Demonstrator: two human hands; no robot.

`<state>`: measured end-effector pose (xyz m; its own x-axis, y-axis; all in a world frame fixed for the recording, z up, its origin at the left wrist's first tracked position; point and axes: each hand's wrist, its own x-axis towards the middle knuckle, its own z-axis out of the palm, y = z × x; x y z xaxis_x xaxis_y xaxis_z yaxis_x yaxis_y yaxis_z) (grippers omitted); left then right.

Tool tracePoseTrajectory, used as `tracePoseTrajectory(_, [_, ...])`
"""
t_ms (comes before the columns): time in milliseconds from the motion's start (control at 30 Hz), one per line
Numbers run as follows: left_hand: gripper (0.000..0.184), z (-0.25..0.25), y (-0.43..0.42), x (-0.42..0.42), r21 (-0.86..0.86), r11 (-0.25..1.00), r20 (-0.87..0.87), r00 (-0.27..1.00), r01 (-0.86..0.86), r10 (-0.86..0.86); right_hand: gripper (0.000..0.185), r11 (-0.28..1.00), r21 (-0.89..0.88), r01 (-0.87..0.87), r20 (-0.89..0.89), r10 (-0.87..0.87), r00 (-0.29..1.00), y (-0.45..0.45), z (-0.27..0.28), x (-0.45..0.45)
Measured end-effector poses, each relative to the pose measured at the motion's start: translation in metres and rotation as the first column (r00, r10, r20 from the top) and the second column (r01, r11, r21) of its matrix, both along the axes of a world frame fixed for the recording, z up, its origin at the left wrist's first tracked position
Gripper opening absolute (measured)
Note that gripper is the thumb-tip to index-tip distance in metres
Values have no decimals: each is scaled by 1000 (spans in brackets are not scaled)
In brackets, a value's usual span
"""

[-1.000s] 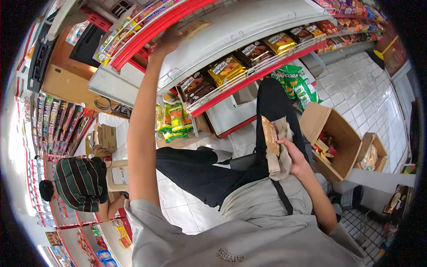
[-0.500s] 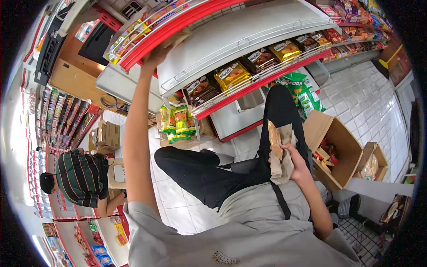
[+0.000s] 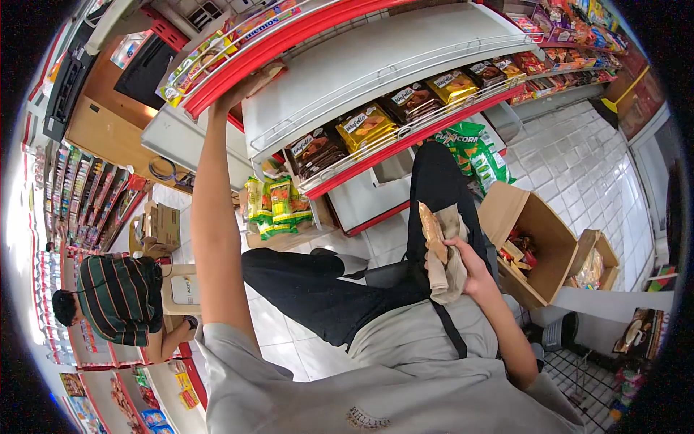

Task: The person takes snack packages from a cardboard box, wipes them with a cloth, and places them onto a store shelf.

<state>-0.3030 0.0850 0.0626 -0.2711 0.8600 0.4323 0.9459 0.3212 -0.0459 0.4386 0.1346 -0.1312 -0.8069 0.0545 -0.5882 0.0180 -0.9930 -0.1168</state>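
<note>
My left hand (image 3: 230, 98) reaches under the red front edge of the upper shelf, its fingers mostly hidden. A thin brownish item (image 3: 266, 78) shows beside it, over the white shelf (image 3: 347, 69); what it is I cannot make out. Above my lap, my right hand (image 3: 468, 266) is closed around a crumpled beige cloth (image 3: 454, 278) and an orange-brown packet (image 3: 431, 230), which lies along the cloth's left side. Wafello packs (image 3: 366, 124) stand in a row on the lower shelf, behind a wire rail.
An open cardboard box (image 3: 560, 253) with small packets stands right of my knee, a smaller box (image 3: 596, 264) beyond it. Green snack bags (image 3: 473, 155) and yellow-green packs (image 3: 278, 202) sit below the shelves. Another person (image 3: 119, 296) in a striped shirt sits at the left.
My left hand has moved left and slightly down along the shelf, and the item beside it has shifted the same way. My right hand still holds the cloth and packet.
</note>
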Motion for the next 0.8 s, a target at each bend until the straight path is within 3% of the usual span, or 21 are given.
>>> tracePoseTrajectory(267, [78,16,3,62,-154,984,211,976,88,-54,44,1000,8,-3,23,2,1000,-1,-3,1])
tracePoseTrajectory(633, [76,2,12,24,64,988,319,935,141,-154,45,1000,-2,-2,1,2,1000,-2,3,-2])
tracePoseTrajectory(733, [79,2,9,32,114,992,-169,985,50,-31,45,1000,-3,-14,-14,14,1000,-1,2,-2])
tracePoseTrajectory(800, [78,1,15,40,109,994,-156,988,9,8,45,1000,-5,-10,-7,10,1000,-1,0,-2])
